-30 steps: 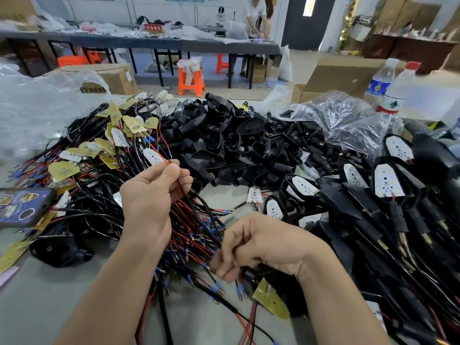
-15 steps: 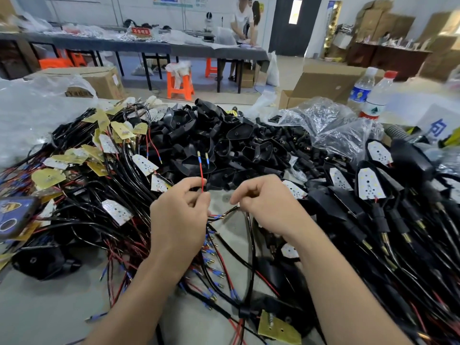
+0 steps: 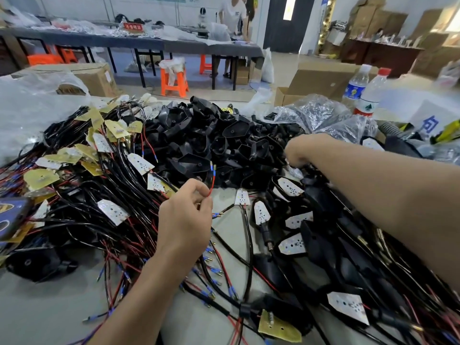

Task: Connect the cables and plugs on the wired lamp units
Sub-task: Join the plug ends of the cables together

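Observation:
My left hand (image 3: 185, 215) pinches a thin red wire (image 3: 212, 183) whose blue-sleeved terminals (image 3: 212, 168) point upward over the table's middle. My right hand (image 3: 300, 151) reaches far forward into the pile of small black plug parts (image 3: 268, 135); its fingers curl down among them and what they hold is hidden. A heap of black lamp housings (image 3: 199, 145) lies behind the left hand. Wired lamp units with white LED boards (image 3: 291, 186) are piled under my right forearm. A tangle of black and red cables with boards (image 3: 99, 195) covers the left side.
Clear plastic bags (image 3: 318, 113) lie behind the plug pile, two bottles (image 3: 366, 93) beyond them. A phone (image 3: 12, 217) sits at the left edge. Cardboard boxes (image 3: 321, 80) and an orange stool (image 3: 174, 78) stand past the table. A person stands at the far table.
My right hand left the wire near the left hand and stretched forward to the right into the plug pile. The left hand kept the red wire pinched and stayed near the middle.

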`<state>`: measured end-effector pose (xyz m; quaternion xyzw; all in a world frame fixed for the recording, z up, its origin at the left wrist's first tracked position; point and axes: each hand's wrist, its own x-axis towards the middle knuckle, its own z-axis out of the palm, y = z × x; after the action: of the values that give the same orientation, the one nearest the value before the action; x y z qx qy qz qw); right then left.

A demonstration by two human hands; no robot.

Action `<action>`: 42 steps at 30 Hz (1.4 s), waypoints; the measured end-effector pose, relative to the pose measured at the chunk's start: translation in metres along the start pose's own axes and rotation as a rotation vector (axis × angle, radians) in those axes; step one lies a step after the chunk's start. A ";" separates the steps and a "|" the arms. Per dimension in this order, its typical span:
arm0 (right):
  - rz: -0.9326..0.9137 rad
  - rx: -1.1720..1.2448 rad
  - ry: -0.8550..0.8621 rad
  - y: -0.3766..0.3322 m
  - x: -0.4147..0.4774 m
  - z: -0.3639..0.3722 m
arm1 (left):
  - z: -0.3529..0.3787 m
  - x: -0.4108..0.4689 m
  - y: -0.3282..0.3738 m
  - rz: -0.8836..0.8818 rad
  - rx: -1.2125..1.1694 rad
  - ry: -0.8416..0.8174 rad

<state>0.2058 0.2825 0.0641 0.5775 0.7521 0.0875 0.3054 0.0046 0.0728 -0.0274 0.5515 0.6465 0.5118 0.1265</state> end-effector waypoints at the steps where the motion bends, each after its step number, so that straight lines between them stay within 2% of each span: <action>1: -0.001 -0.053 -0.035 0.002 0.008 0.006 | 0.001 0.001 -0.001 -0.004 0.000 0.004; 5: 0.036 -0.131 -0.059 0.005 0.022 0.017 | 0.003 0.003 -0.001 -0.041 -0.022 0.011; 12: 0.009 -0.077 -0.113 0.000 0.027 0.017 | 0.004 0.002 -0.004 -0.044 -0.014 -0.010; 16: 0.088 0.057 0.036 -0.001 0.016 0.015 | 0.004 0.002 -0.005 -0.056 -0.003 -0.035; 19: 0.188 0.221 0.264 -0.009 0.002 0.004 | 0.005 0.001 -0.005 -0.036 -0.010 -0.024; 21: 0.169 0.309 0.370 -0.016 -0.012 -0.010 | 0.005 0.000 -0.005 -0.022 0.002 0.005; 24: 0.060 0.611 0.464 -0.031 -0.037 -0.027 | 0.002 0.001 -0.005 -0.026 0.049 0.018; 26: -0.061 1.077 0.517 -0.050 -0.057 -0.021 | 0.002 0.000 -0.003 -0.027 0.047 0.017; 28: -0.159 1.684 0.499 -0.075 -0.081 -0.004 | 0.001 0.001 -0.001 -0.010 0.057 0.039; 29: -0.178 1.913 0.478 -0.087 -0.090 0.007 | 0.000 0.001 -0.001 0.010 0.061 0.052; 31: -0.136 2.184 0.451 -0.109 -0.101 0.029 | -0.001 0.000 -0.001 0.063 0.063 0.094; 34: -0.050 2.422 0.402 -0.127 -0.108 0.055 | -0.002 -0.002 0.000 0.113 0.079 0.110; 36: -0.082 2.478 0.379 -0.130 -0.111 0.065 | -0.001 -0.002 0.001 0.142 0.096 0.097; 39: -0.201 2.318 0.452 -0.125 -0.116 0.069 | 0.000 -0.002 0.001 0.126 0.053 0.056; 42: -0.191 2.167 0.608 -0.120 -0.118 0.071 | -0.001 -0.002 0.001 0.133 0.040 0.043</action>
<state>0.1646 0.1199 -0.0081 0.4329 0.5158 -0.4977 -0.5467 0.0051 0.0701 -0.0269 0.5844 0.6212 0.5178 0.0670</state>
